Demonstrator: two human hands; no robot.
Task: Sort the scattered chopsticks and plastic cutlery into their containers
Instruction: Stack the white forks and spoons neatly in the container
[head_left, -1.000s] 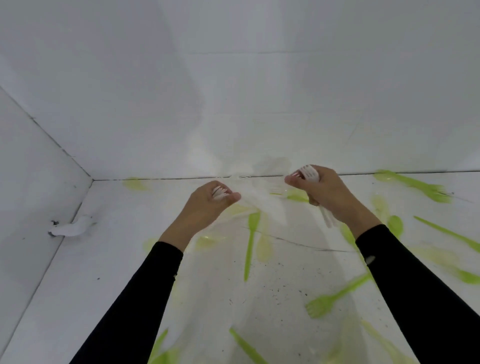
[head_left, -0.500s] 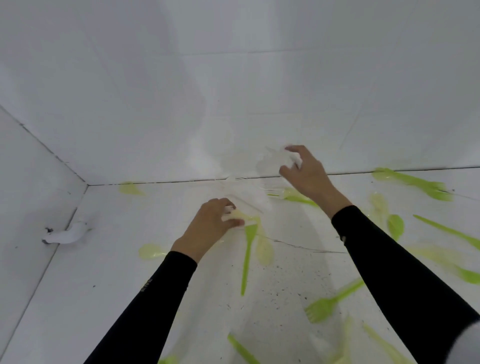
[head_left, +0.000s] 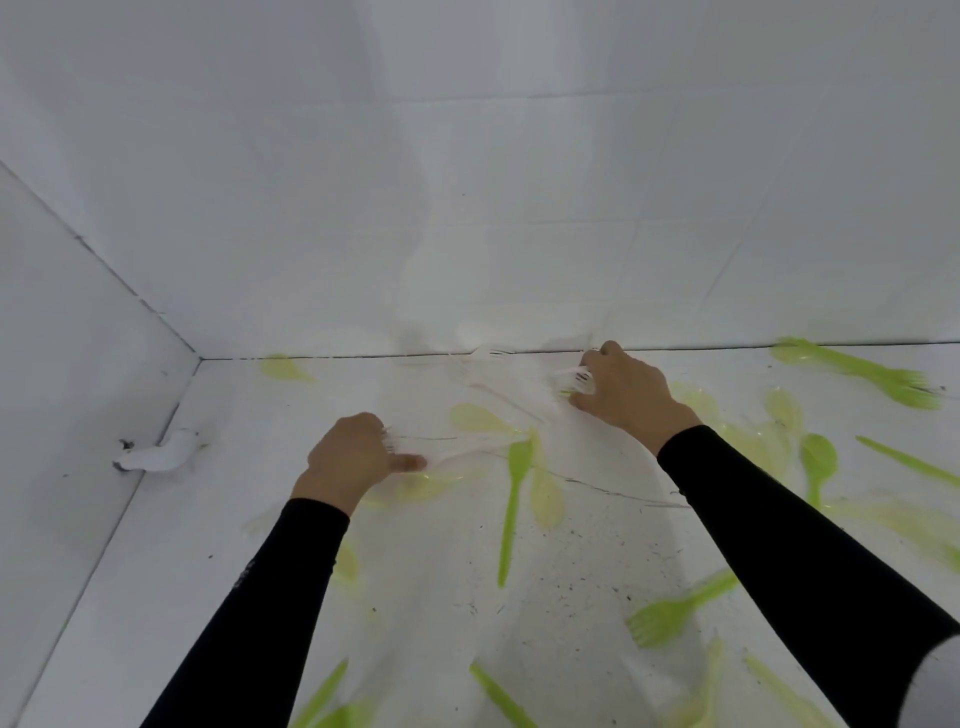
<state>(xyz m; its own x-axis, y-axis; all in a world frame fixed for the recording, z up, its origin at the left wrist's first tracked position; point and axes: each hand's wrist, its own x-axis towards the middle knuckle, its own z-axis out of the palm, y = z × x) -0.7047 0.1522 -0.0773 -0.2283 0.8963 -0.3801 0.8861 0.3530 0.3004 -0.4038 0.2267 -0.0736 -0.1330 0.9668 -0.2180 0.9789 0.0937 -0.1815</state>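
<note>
Green plastic cutlery lies scattered over the white surface (head_left: 156, 597): a green knife (head_left: 511, 512) in the middle, a green fork (head_left: 670, 613) lower right, a green spoon (head_left: 816, 465) at the right. Clear white forks lie near the back wall, hard to make out. My left hand (head_left: 353, 462) is down on the surface with curled fingers holding a clear white fork (head_left: 452, 454). My right hand (head_left: 621, 392) is farther back by the wall, its fingers pinching white fork tines (head_left: 574, 379). No container is in view.
White walls close the space at the back and left, meeting in a corner (head_left: 200, 358). A white lump (head_left: 161, 454) sits at the foot of the left wall. More green forks (head_left: 862, 371) lie at the far right and along the bottom edge. Dark specks dot the surface.
Both hands have come down from mid-air to the surface. My left hand moved left and nearer; my right hand dropped to the foot of the back wall onto white forks.
</note>
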